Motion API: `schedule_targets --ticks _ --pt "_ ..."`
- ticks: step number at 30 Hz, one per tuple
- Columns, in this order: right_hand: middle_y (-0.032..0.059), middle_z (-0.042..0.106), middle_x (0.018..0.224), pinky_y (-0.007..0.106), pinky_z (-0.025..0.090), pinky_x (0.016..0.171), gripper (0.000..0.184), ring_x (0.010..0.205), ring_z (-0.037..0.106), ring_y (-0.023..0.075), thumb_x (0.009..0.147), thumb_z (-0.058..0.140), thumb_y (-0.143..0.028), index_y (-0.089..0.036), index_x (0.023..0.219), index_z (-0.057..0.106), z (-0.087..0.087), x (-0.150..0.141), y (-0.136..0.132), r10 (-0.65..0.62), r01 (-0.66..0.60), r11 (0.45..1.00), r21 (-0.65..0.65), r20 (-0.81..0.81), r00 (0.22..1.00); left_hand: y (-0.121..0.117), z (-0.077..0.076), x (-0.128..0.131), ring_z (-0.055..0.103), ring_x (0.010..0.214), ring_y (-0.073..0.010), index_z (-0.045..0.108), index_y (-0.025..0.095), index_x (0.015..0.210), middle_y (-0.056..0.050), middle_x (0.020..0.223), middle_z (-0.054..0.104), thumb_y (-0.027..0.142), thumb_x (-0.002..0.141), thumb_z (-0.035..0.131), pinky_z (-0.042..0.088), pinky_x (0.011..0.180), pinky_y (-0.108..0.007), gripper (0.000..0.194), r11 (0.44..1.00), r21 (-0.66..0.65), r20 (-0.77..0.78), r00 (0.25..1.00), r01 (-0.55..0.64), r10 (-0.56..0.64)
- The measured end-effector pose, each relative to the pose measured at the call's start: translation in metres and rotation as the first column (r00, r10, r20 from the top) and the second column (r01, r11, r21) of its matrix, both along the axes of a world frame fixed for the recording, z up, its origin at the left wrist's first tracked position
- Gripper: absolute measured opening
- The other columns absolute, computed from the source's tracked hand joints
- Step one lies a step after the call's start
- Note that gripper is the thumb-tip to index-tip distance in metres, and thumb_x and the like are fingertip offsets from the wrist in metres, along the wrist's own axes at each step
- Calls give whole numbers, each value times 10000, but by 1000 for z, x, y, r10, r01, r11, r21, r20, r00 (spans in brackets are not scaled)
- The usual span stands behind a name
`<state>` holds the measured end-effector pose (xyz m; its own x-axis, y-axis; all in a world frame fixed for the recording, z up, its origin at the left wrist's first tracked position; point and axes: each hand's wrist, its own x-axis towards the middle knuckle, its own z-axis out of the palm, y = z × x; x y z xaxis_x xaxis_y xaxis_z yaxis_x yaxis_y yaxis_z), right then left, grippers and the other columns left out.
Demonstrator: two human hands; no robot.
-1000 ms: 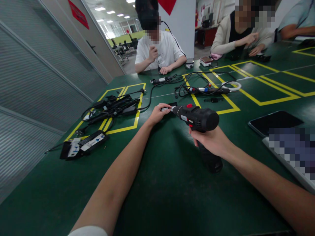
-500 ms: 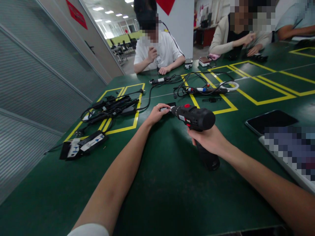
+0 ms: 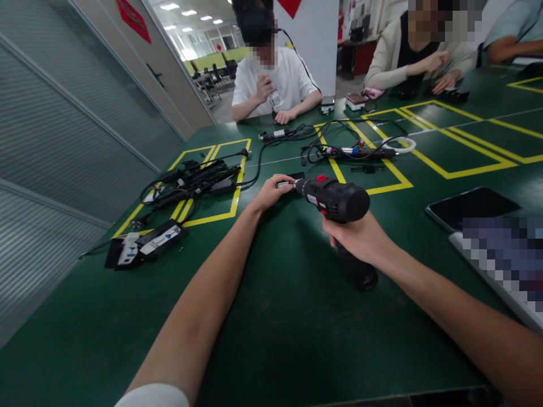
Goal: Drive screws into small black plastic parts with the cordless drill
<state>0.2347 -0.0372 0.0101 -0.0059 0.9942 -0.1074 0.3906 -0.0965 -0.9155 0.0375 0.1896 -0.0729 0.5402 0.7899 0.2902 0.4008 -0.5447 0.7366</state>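
My right hand (image 3: 354,234) is wrapped round the grip of a black cordless drill (image 3: 337,199) with red switches, held tilted with its chuck pointing away and to the left. The tip of the drill meets a small dark part with a pale strip (image 3: 285,183) on the green table. Pressed closed against that part are the fingers of my left hand (image 3: 271,192), close to the chuck. My fingers and the drill hide much of the part, so its kind does not show.
Black cables and adapters (image 3: 199,183) lie heaped at the left, with black-and-white pieces (image 3: 146,244) in front. A corded electric screwdriver (image 3: 356,151) lies beyond the drill. A phone (image 3: 470,208) is at the right. Two people sit across the green table (image 3: 271,339); another is partly visible at far right.
The whole view has shifted slightly, with the table scene a little higher. Both hands, the drill and the small part keep nearly the same position relative to each other.
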Motion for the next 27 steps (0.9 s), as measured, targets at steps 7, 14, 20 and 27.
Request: schedule_targets --ticks 7,14,20,27 --pt "5 579 562 254 377 446 94 484 522 124 747 555 -267 -180 715 574 -2 -2 -2 3 -7 997 74 53 999 2 -2 -1 558 1062 -208 671 200 1040 -55 1119 636 386 771 611 400 1002 -356 333 1000 12 9 1000 -7 7" --pt "-6 577 552 254 394 468 89 486 522 123 761 549 -259 -183 787 588 -3 0 -1 50 -50 998 44 -6 999 6 -5 -2 555 1076 -210 675 211 1039 -51 1119 636 357 766 615 385 1023 -374 315 1000 -18 49 999 10 -9" --pt "4 588 561 266 406 494 112 508 542 136 768 549 -266 -179 799 611 -6 2 0 48 -47 999 21 -24 999 1 -1 -2 544 1097 -215 671 219 1053 -44 1149 625 320 757 604 380 1032 -382 320 997 -80 47 999 -2 6" --pt "12 594 579 273 409 507 116 527 557 144 767 544 -260 -177 800 617 -2 2 -1 55 -55 998 11 -28 998 -1 0 -2 537 1120 -208 670 214 1051 -51 1152 620 324 768 594 367 1051 -375 313 998 -65 55 998 12 -8"
